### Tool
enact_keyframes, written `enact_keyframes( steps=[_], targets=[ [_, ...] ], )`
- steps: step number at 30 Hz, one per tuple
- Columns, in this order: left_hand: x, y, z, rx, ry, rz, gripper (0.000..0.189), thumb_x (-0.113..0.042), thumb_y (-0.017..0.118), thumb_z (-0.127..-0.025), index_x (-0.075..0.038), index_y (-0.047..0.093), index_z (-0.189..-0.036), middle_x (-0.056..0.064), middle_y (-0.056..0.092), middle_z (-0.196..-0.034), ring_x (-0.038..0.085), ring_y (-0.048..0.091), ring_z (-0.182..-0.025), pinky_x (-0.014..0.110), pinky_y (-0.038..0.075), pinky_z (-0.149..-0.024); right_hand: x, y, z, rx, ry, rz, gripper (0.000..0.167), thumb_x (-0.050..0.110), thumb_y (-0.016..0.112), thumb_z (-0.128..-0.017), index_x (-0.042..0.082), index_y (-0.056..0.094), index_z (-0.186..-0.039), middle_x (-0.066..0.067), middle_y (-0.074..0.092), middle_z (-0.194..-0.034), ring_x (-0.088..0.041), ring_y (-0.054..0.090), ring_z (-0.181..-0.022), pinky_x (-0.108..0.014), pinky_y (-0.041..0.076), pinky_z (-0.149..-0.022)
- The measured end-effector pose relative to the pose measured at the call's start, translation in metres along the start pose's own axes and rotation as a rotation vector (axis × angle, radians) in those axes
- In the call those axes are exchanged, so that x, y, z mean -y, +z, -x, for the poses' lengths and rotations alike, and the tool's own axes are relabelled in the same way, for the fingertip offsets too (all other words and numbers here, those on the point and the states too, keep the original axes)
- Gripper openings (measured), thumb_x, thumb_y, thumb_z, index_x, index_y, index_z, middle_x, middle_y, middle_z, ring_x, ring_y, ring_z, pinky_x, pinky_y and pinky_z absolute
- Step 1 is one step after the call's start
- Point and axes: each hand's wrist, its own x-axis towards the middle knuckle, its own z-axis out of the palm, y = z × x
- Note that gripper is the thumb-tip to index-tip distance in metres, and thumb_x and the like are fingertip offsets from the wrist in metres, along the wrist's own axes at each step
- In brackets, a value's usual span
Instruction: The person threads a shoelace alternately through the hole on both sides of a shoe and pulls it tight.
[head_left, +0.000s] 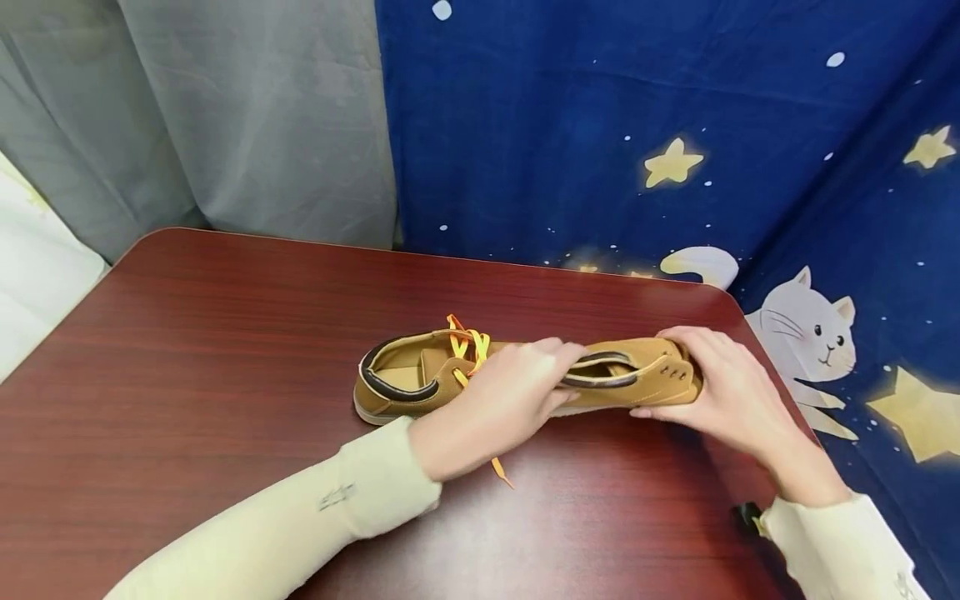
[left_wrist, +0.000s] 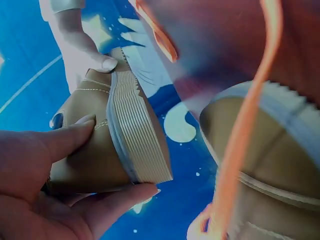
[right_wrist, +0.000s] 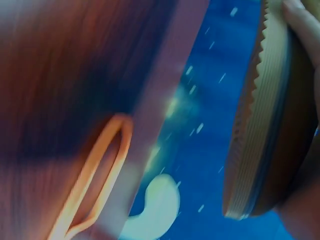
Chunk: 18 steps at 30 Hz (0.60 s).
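Observation:
A tan sneaker with bare eyelets (head_left: 645,379) is held between both hands, tilted on its side in the head view. My left hand (head_left: 517,383) grips its heel end, thumb on the upper and fingers by the sole, as the left wrist view shows. Around the toe end, my right hand (head_left: 723,379) curls its fingers and thumb. The ridged pale sole (right_wrist: 260,115) faces the camera's left in the right wrist view. A second tan sneaker (head_left: 390,392) with orange laces (head_left: 470,343) rests on the table behind my left forearm, its toe part partly hidden by the left hand.
The dark red wooden table (head_left: 225,358) has rounded far corners. A grey curtain (head_left: 277,125) and a blue curtain with stars and a cat (head_left: 525,125) hang beyond it. One orange lace end (head_left: 501,472) lies loose on the tabletop.

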Motion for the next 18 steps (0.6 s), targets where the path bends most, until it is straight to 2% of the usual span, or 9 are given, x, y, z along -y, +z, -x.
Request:
enact_keyframes(
  steps=[5, 8, 13, 18],
  targets=[
    [-0.002, -0.008, 0.043, -0.046, -0.007, 0.090, 0.034, -0.022, 0.078, -0.088, -0.015, 0.065, -0.119, -0.002, 0.072, -0.102, 0.015, 0.071, -0.087, 0.034, 0.058, -0.075, 0.038, 0.000, 0.014, 0.004, -0.029, 0.010, 0.095, 0.056, 0.098, -0.045, 0.016, 0.063, -0.124, -0.001, 0.069, -0.116, -0.023, 0.062, -0.106, -0.047, 0.044, -0.090],
    [0.001, -0.014, 0.070, -0.038, -0.028, 0.121, 0.037, -0.023, 0.079, -0.087, -0.017, 0.065, -0.122, -0.004, 0.072, -0.104, 0.011, 0.070, -0.089, 0.032, 0.057, -0.078, 0.063, 0.003, 0.022, 0.029, -0.027, 0.019, 0.092, 0.065, 0.094, -0.046, 0.019, 0.063, -0.120, 0.002, 0.069, -0.112, -0.021, 0.062, -0.104, -0.046, 0.045, -0.089],
    [0.016, -0.026, 0.111, -0.045, -0.040, 0.143, 0.048, -0.021, 0.080, -0.086, -0.024, 0.063, -0.131, -0.010, 0.072, -0.115, 0.006, 0.069, -0.102, 0.032, 0.057, -0.086, 0.102, 0.017, 0.028, 0.069, 0.000, 0.027, 0.089, 0.080, 0.084, -0.050, 0.025, 0.062, -0.117, 0.007, 0.067, -0.109, -0.018, 0.061, -0.102, -0.042, 0.044, -0.088],
    [0.032, -0.031, 0.141, -0.106, -0.051, 0.135, 0.053, -0.018, 0.082, -0.083, -0.026, 0.063, -0.132, -0.014, 0.070, -0.120, 0.003, 0.069, -0.106, 0.030, 0.058, -0.085, 0.128, 0.037, 0.025, 0.071, -0.022, -0.004, 0.091, 0.079, 0.085, -0.049, 0.025, 0.061, -0.118, 0.007, 0.067, -0.112, -0.017, 0.061, -0.106, -0.042, 0.045, -0.089]
  ],
)
